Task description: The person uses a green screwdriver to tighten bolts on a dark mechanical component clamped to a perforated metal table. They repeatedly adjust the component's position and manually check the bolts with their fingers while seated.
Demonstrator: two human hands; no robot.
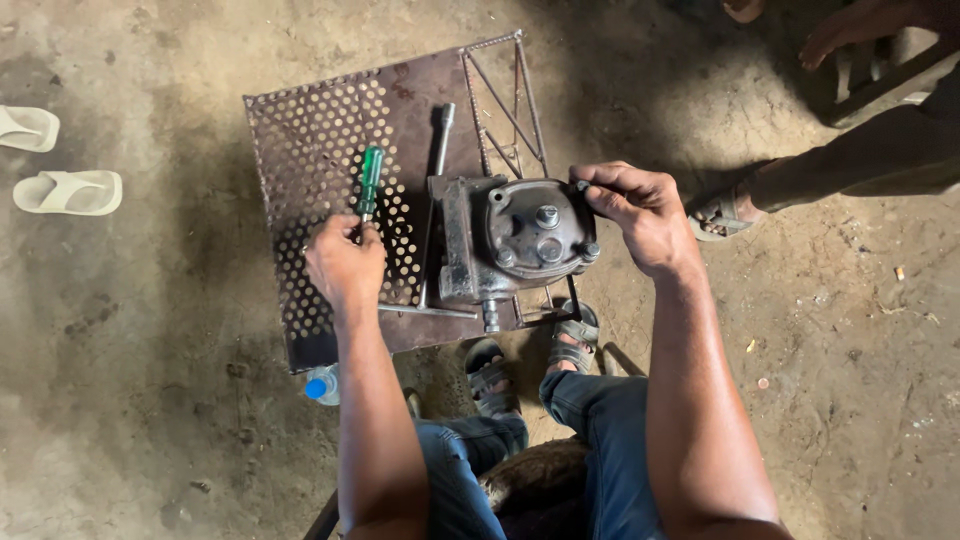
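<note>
Compressor on perforated metal stand, dirt floor.

Both bare forearms reach away from the seated body, elbows bent. The left hand lies knuckles up, fingers curled shut in a closed grip. The right hand, farther right, bends at the wrist, its fingertips pinched together and pointing left.
</note>
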